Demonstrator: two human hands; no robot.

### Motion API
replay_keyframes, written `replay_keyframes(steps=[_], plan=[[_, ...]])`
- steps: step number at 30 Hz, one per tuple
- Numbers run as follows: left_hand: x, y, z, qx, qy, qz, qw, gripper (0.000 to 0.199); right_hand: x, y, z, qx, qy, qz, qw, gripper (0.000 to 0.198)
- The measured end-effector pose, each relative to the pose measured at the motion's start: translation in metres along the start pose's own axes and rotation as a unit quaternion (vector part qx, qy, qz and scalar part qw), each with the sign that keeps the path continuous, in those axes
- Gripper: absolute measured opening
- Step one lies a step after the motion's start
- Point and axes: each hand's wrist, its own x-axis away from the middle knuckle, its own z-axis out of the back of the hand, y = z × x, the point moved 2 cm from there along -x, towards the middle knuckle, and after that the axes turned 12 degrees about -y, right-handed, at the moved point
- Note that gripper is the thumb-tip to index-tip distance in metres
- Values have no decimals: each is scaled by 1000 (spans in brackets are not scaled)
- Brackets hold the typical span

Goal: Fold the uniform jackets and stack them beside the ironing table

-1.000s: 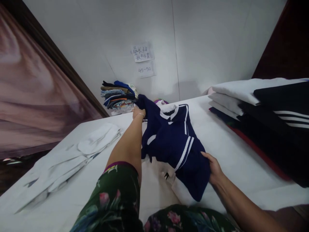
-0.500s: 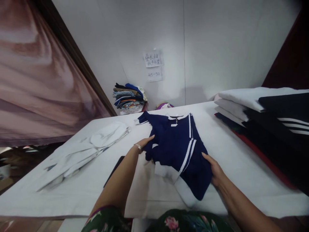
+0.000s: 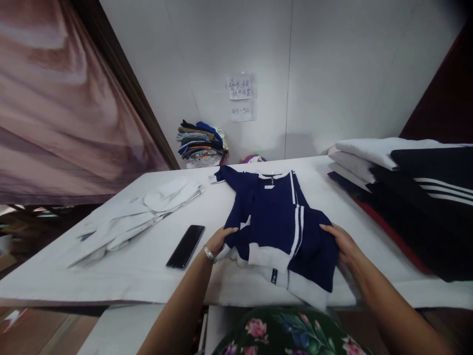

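Note:
A navy jacket (image 3: 273, 222) with white stripes and a pale hem lies partly spread on the white table in front of me. One sleeve stretches out to the upper left, ending in a white cuff. With thumb on top and the other fingers beneath the cloth, my left hand (image 3: 219, 240) grips the jacket's lower left side. On the opposite side my right hand (image 3: 342, 241) pinches the edge of the navy fabric. A small dark label shows below the hem. The jacket's underside is hidden.
A black phone (image 3: 185, 246) lies left of my left hand. White crumpled garments (image 3: 144, 214) rest further left. Folded clothes (image 3: 402, 197) are piled at the right. Behind the table stands a clothes stack (image 3: 201, 143), below paper signs (image 3: 242, 96) on the wall.
My left hand has moved down from the jacket's upper side to its lower left edge. The hem is straighter, the right side spreads wider, and the phone now shows fully.

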Motion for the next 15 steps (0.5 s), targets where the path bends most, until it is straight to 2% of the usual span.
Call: replay_keyframes(steps=[2, 3, 5, 6, 8, 10, 12, 15], plan=[[11, -5, 3, -3, 25, -4, 1000, 39, 2, -6, 15, 114, 52, 50, 991, 38], [16, -8, 5, -8, 38, -1, 999, 40, 4, -9, 20, 172, 89, 84, 977, 41], [25, -16, 8, -16, 61, 8, 998, 41, 13, -13, 19, 263, 141, 163, 941, 44], [28, -19, 9, -19, 70, 11, 997, 41, 18, -14, 12, 288, 141, 194, 927, 44], [32, -23, 7, -21, 86, 8, 996, 41, 25, -12, -10, 308, 86, 209, 924, 47], [35, -23, 4, -25, 97, 2, 995, 39, 27, -4, -38, 320, 0, 171, 932, 52], [36, -21, 0, -28, 99, 0, 995, 38, 22, 7, -63, 346, -68, 133, 926, 58], [35, -20, -3, -30, 98, -9, 995, 38, 6, 27, -89, 372, -124, 119, 912, 58]])
